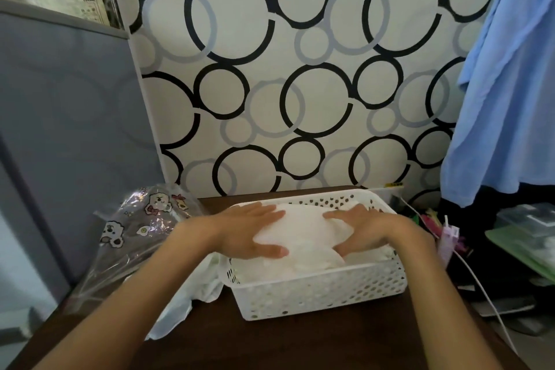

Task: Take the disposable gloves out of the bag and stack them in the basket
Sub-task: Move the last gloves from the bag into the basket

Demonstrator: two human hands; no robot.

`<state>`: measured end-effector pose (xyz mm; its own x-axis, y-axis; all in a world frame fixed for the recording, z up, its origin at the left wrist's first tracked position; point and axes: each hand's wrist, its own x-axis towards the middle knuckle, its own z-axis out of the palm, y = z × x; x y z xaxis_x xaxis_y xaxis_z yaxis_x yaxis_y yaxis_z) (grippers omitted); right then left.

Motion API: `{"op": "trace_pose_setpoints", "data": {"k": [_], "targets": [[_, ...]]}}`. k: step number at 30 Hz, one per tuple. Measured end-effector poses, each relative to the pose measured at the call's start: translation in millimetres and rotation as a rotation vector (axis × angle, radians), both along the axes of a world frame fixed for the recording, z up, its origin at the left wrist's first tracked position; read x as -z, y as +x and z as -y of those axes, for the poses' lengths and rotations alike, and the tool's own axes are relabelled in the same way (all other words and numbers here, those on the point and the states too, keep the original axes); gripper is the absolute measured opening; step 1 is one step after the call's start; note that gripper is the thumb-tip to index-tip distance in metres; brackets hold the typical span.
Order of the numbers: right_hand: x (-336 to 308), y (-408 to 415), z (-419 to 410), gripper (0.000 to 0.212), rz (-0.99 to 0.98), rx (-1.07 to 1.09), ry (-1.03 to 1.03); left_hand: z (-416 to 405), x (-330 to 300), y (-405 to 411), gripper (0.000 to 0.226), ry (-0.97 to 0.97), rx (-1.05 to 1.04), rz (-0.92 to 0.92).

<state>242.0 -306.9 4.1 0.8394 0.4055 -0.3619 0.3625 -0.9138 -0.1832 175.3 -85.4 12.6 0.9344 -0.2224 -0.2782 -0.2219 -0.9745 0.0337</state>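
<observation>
A pile of gloves [303, 237] is pressed down in the basket [318, 291] by both hands; the left hand [252, 231] and right hand [363, 228] are laid flat, fingers straight, nothing clamped. The bag [135, 228] is seen left of the basket.

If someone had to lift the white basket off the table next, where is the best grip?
Probably the two short end walls of the basket, one hand from each side. The rim is a firm lip, the perforated walls are rigid, and the glove pile bulges above the top, leaving no room to grip from above.

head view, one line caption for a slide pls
Both hands, left and right, press a pile of gloves into the white basket; the bag lies beside it.
</observation>
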Motion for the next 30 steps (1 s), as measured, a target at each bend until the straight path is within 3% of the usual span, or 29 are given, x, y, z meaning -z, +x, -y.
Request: {"op": "trace_pose_setpoints", "data": {"k": [7,11,12,15,17,19,22,25,30], "targets": [[-16,-4,11,0.089,0.008,0.000,0.120,-37,-20,-18,0.077,-0.091,-0.069,-0.119],[-34,-20,7,0.081,0.040,-0.098,0.358,-39,-31,-19,0.076,-0.361,-0.084,-0.125],[-34,-23,1,0.082,0.011,-0.133,0.340,-34,-27,-19,0.079,-0.362,-0.085,-0.133],[-22,-25,-19,0.083,-0.035,-0.211,0.139,-21,-5,-14,0.081,-0.113,-0.108,-0.119],[-14,-22,-26,0.079,-0.049,-0.236,0.057,-19,2,-16,0.080,-0.122,-0.092,-0.060],[-14,-21,-24,0.074,-0.055,-0.230,0.115,-27,-6,-29,0.068,-0.312,-0.088,0.001],[-24,-27,-22,0.060,0.048,-0.184,0.331,-59,-21,-60,0.031,-0.640,-0.156,0.138],[-34,-46,-37,0.038,0.209,-0.204,0.556,-108,-16,-80,0.024,-0.510,-0.304,0.242],[-29,-98,-108,0.020,0.303,-0.379,0.624,-155,-3,-95,0.035,-0.280,-0.494,0.009]]}}
